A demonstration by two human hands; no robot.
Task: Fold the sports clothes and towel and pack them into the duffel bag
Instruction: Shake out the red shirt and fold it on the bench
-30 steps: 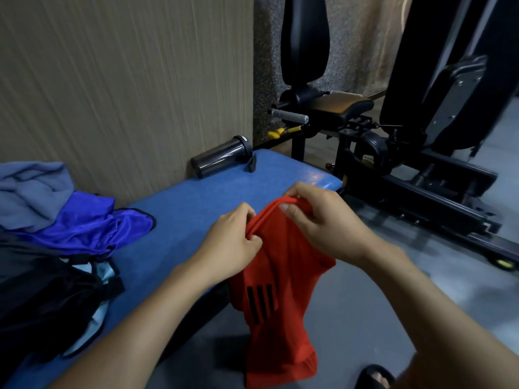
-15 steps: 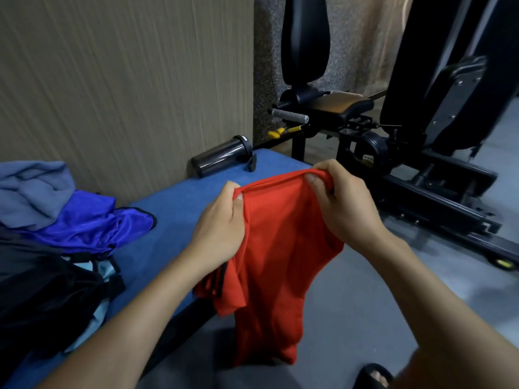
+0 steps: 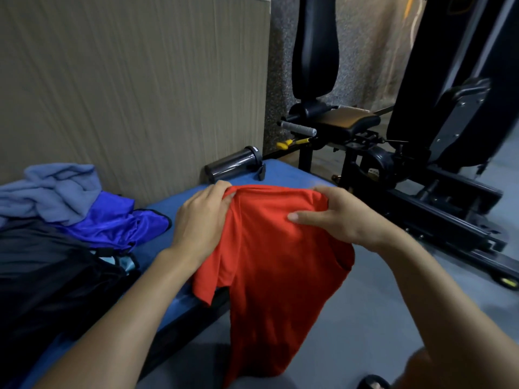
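A red sports shirt point(image 3: 275, 265) is spread between my hands over the front edge of the blue bench point(image 3: 157, 209), its lower part hanging toward the floor. My left hand point(image 3: 203, 220) grips its upper left corner. My right hand point(image 3: 337, 217) pinches the upper right edge, thumb lying across the cloth. A shiny blue garment point(image 3: 118, 223) and a grey-blue towel point(image 3: 53, 189) lie crumpled at the bench's left. The black duffel bag point(image 3: 47, 276) sits at the lower left, with light blue showing at its opening.
A dark shaker bottle point(image 3: 233, 164) lies on its side at the bench's far end against the beige wall panel. Black gym machines point(image 3: 421, 153) fill the right side. Grey floor point(image 3: 379, 318) lies below the bench. A sandalled foot point(image 3: 372, 382) shows at the bottom edge.
My hands have moved apart and forward, stretching the shirt's top edge wide over the bench. The black stripes seen a second ago have turned out of sight.
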